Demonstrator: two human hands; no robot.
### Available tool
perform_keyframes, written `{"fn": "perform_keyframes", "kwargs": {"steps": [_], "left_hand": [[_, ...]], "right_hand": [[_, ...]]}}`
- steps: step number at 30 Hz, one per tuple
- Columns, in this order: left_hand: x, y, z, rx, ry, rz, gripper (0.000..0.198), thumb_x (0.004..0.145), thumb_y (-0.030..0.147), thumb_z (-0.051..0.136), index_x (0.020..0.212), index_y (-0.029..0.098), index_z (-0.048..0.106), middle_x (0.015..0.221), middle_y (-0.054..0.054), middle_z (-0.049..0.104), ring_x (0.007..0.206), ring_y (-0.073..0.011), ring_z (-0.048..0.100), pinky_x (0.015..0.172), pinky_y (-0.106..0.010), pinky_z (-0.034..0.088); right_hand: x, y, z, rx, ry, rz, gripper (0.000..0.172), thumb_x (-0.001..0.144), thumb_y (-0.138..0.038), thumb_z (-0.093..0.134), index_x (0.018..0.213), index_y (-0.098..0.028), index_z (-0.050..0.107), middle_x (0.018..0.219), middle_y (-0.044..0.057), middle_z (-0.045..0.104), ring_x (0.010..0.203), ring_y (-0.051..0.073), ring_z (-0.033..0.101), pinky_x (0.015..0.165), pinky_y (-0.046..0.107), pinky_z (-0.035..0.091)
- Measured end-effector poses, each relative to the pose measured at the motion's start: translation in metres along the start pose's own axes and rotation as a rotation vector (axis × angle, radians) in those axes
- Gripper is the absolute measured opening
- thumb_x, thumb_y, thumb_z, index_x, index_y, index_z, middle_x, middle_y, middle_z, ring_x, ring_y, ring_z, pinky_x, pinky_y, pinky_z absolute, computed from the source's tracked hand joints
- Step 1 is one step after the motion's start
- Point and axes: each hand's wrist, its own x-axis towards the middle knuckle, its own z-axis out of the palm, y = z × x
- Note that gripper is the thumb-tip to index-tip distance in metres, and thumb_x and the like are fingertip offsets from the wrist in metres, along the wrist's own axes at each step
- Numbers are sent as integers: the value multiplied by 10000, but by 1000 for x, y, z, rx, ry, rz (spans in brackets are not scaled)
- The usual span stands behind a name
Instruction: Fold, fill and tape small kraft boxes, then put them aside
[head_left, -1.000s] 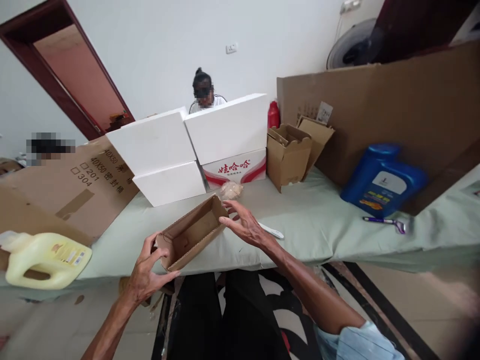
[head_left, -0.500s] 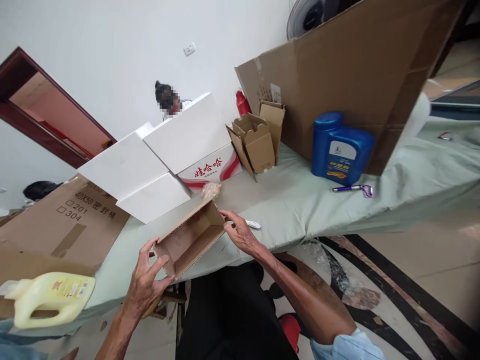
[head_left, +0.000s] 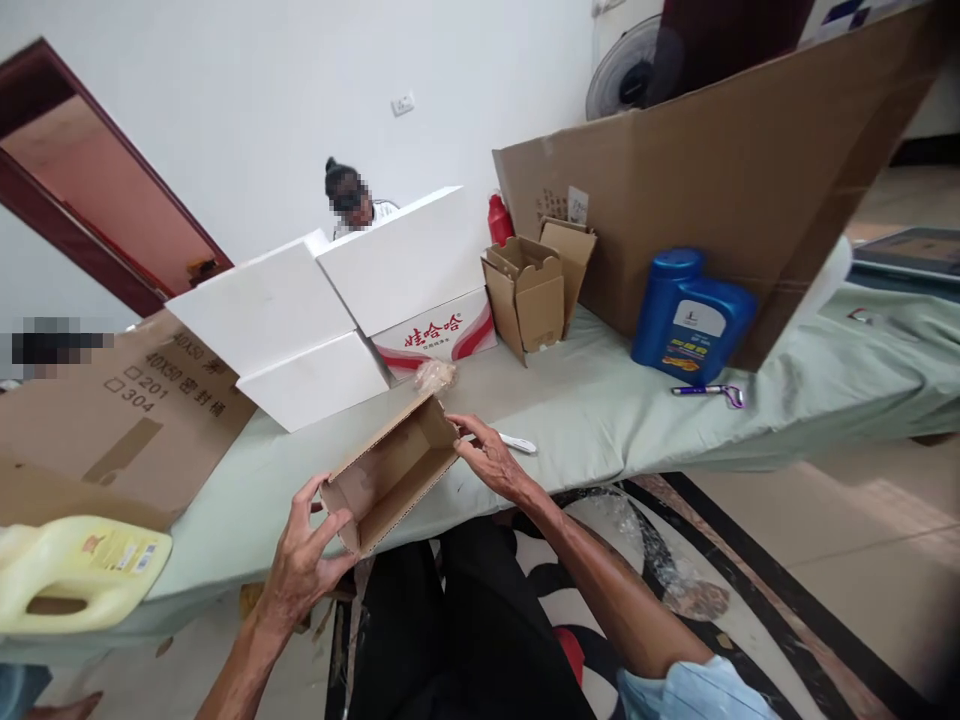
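An open brown cardboard box (head_left: 397, 475) is held tilted at the front edge of the cloth-covered table, its hollow inside facing me. My left hand (head_left: 304, 555) grips its left end, thumb and fingers on the end wall. At the right end, my right hand (head_left: 487, 458) pinches the other short wall. Just beyond my right hand lies a white tool (head_left: 519, 443), partly hidden by it. A crumpled clear plastic bag (head_left: 435, 377) rests behind the box.
Behind stand white foam boards (head_left: 405, 260), a red-and-white carton (head_left: 439, 333), upright small boxes (head_left: 538, 300) and a large cardboard sheet (head_left: 697, 170). A blue bottle (head_left: 690, 325) and purple tool (head_left: 709, 393) sit right, a yellow jug (head_left: 90, 575) left. A person (head_left: 356, 205) is across the table.
The view has shifted a little, showing more of the fan and moving the table items slightly right. Both hands keep the same hold on the box.
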Motion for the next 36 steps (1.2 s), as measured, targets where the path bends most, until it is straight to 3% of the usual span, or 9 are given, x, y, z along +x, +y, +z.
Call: {"fn": "perform_keyframes", "kwargs": {"steps": [6,12,18,23,27,30,32,34,36], "left_hand": [[-24,-12,7,-89,55,-85,305,903,182,838,1138,216,645,1589,-250,433,1413,-421,585,923,-469,654],[-34,-15,19,-177,115,-129,362,865,149,865,1157,205,660,1622,-249,406,1434,-427,577,966,-477,651],[-37,-14,17,-288,179,-221,320,839,261,909,1070,217,693,1572,-203,477,1396,-373,620,1003,-438,633],[-36,-37,-11,-567,316,-521,420,760,467,957,976,215,699,1344,-146,644,1361,-347,643,1110,-463,577],[-36,-62,-23,-1017,349,-939,654,634,654,979,1015,212,683,1112,-90,734,1093,-294,731,881,-388,648],[-39,-75,-16,-1227,311,-1187,804,623,801,924,1105,211,669,1047,-67,748,867,-234,738,714,-359,654],[-44,-79,-8,-1263,212,-1281,922,686,913,811,1268,216,654,1111,-103,765,796,-233,749,623,-356,645],[-50,-79,1,-1225,138,-1336,992,785,964,673,1454,236,596,1247,-158,765,834,-265,782,600,-362,645],[-58,-75,10,-1111,135,-1356,956,883,926,599,1556,250,548,1402,-202,725,1006,-329,805,681,-409,679]], "right_hand": [[2,-18,14,-86,-44,45,447,946,-341,582,1356,-251,734,1306,82,726,1113,240,664,924,370,556],[2,-18,15,-142,-40,81,471,938,-402,597,1355,-249,754,1352,82,741,1192,281,671,937,391,579],[1,-18,5,-90,-151,77,640,987,-673,625,1457,-247,709,1433,122,720,1285,321,675,1041,474,587],[6,-18,3,-68,-258,162,925,884,-831,721,1601,-261,587,1605,195,599,1464,373,593,1170,574,518],[4,-28,11,-4,-399,236,1029,857,-838,762,1691,-306,478,1715,186,481,1532,382,530,1177,585,523],[-1,-39,20,68,-501,250,984,902,-796,744,1706,-310,452,1702,171,487,1363,339,666,1045,500,620],[-4,-42,25,85,-472,285,922,934,-772,721,1691,-308,474,1615,162,569,1161,282,755,968,453,651],[-5,-40,28,56,-400,355,859,953,-762,704,1642,-276,539,1460,150,671,1000,238,780,915,424,666],[-4,-36,30,-7,-350,419,820,952,-776,695,1554,-223,626,1277,131,739,907,218,773,858,395,671]]}}
